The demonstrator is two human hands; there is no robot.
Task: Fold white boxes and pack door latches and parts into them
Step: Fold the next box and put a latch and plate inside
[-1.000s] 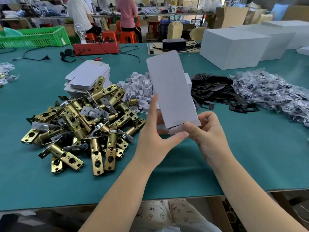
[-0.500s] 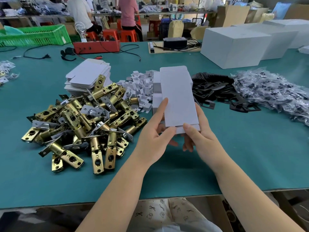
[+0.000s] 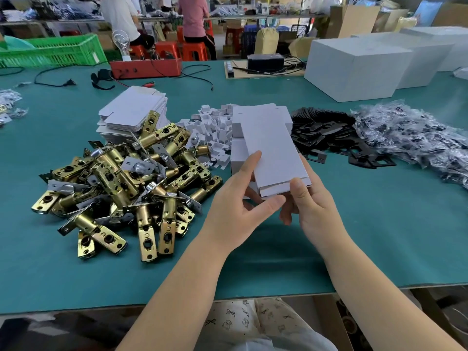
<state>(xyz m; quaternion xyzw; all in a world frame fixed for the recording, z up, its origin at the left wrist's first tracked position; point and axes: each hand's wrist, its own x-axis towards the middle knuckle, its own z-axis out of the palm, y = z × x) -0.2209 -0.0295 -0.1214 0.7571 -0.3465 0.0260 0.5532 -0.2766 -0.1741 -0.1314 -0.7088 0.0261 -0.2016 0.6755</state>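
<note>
A flat white box blank [image 3: 272,148] is held above the green table [image 3: 379,224], tilted away from me. My left hand [image 3: 236,203] grips its near left edge with thumb and fingers. My right hand [image 3: 307,201] pinches its near right corner, thumb on top. A pile of brass door latches [image 3: 121,188] lies to the left. Behind it is a stack of flat white blanks [image 3: 134,112]. Small white card inserts [image 3: 212,133] lie in a heap beyond my hands. Black strike plates [image 3: 326,135] and clear bags of parts [image 3: 415,138] lie to the right.
Large white cartons [image 3: 354,67] stand at the back right. A red tool case [image 3: 147,68] with cables and a green crate [image 3: 50,50] sit at the back left. Two people sit beyond the table. The near table edge runs below my forearms.
The blank was raised almost upright a second ago; it has been lowered and laid flatter between my hands. My right thumb has moved on top of the near corner.
</note>
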